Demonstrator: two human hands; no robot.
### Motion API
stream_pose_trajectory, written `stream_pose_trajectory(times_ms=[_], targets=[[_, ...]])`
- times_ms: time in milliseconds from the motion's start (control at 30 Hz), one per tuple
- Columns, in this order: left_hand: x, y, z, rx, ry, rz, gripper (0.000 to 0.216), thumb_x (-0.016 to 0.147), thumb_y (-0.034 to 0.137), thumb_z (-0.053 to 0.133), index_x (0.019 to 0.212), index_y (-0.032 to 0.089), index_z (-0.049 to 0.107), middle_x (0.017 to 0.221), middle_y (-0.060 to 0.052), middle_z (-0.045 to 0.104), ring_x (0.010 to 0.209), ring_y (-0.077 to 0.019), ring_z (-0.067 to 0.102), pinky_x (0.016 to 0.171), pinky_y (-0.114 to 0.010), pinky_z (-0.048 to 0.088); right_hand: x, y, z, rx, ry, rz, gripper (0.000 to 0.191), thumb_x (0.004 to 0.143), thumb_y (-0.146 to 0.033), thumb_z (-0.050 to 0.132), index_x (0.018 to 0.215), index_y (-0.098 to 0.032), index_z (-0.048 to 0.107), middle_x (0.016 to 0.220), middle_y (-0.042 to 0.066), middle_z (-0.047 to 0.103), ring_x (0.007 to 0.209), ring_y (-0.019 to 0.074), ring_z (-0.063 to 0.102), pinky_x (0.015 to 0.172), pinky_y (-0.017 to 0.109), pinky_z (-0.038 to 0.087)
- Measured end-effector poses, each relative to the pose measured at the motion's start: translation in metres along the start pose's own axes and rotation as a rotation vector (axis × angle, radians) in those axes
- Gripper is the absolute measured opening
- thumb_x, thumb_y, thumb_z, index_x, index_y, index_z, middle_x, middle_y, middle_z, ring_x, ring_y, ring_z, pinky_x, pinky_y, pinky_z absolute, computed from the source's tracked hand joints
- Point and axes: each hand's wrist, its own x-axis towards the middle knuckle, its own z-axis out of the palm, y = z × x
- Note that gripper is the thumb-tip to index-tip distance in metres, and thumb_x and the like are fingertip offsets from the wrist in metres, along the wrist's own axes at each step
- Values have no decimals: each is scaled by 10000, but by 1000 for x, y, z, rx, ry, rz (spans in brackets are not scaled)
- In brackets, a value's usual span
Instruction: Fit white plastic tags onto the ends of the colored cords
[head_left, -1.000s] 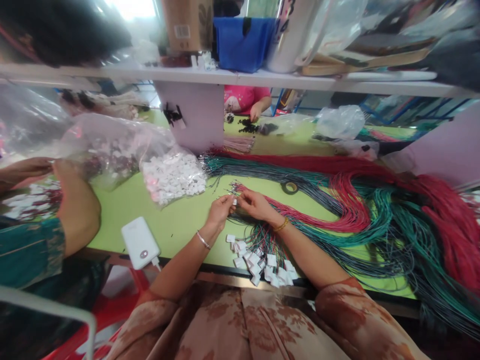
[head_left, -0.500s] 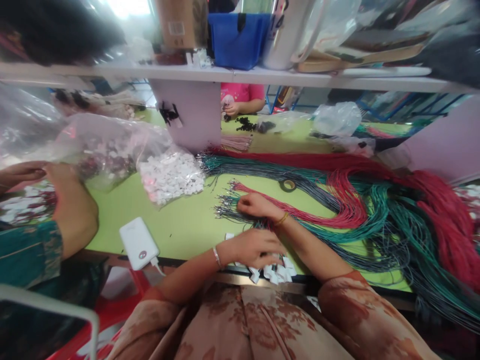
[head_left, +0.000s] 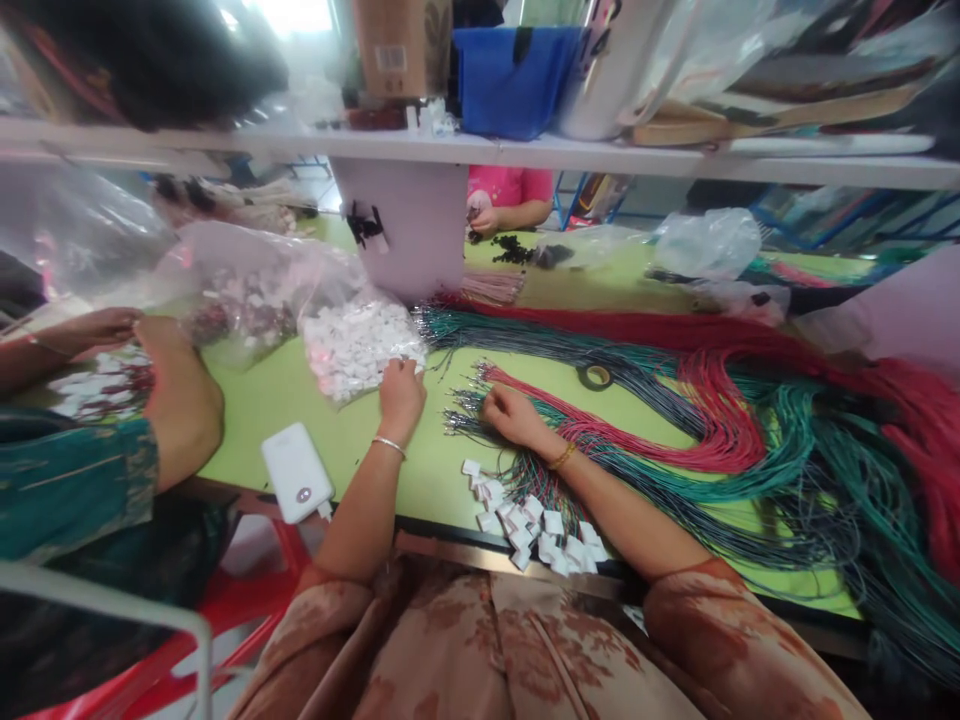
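Note:
My left hand (head_left: 401, 393) reaches to the mouth of a clear bag of small white connectors (head_left: 358, 345). Its fingers curl down onto the pile, and what they pinch is hidden. My right hand (head_left: 511, 412) rests on the green table (head_left: 352, 440) with fingers closed on the metal-tipped ends of a fan of thin wires (head_left: 469, 415). Near the table's front edge, between my forearms, lies a bunch of wires fitted with white connectors (head_left: 532, 520).
Long red wire bundles (head_left: 712, 420) and green ones (head_left: 795, 450) cover the right half of the table, beside a tape roll (head_left: 598, 376). A white power bank (head_left: 297, 472) lies at my left. A co-worker's arm (head_left: 180, 400) is at left, another person (head_left: 510, 200) sits opposite under a shelf (head_left: 525, 155).
My left hand went from the front-edge connector bunch up and left to the bag of white connectors. My right hand stayed on the wire ends. The view shifted slightly.

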Motion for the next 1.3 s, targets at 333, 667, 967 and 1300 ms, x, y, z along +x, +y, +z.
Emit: stream_pose_trajectory(times_ms=[333,667,967,1300], targets=[[-11,14,2,47,-95,32,304,864,173,435,1122,161,597,1087,-151,569,921,-261,580,739,-343,413,16,-14,-2,416,90,-26,158,785,-312,527,720,-169,540,670,-13,536,627,117,453,605,239,362],[-8,7,6,-321,-137,-36,278,775,181,567,1044,173,640,1038,-132,659,922,-266,601,839,-388,430,13,-8,-2,521,122,37,194,758,-365,566,744,-172,558,686,-15,551,620,114,453,619,250,375],[-15,29,2,-1440,-475,-344,390,601,316,802,919,120,692,778,-41,653,678,-116,579,635,-247,442,11,-13,-12,599,178,44,233,759,-408,576,740,-178,545,698,-10,549,644,117,457,634,252,386],[-22,38,1,-1607,-663,-412,367,628,236,795,952,143,650,800,-39,673,664,-94,576,613,-209,449,10,-14,-11,585,179,67,248,753,-418,571,705,-179,524,673,-1,536,621,120,450,611,251,387]])
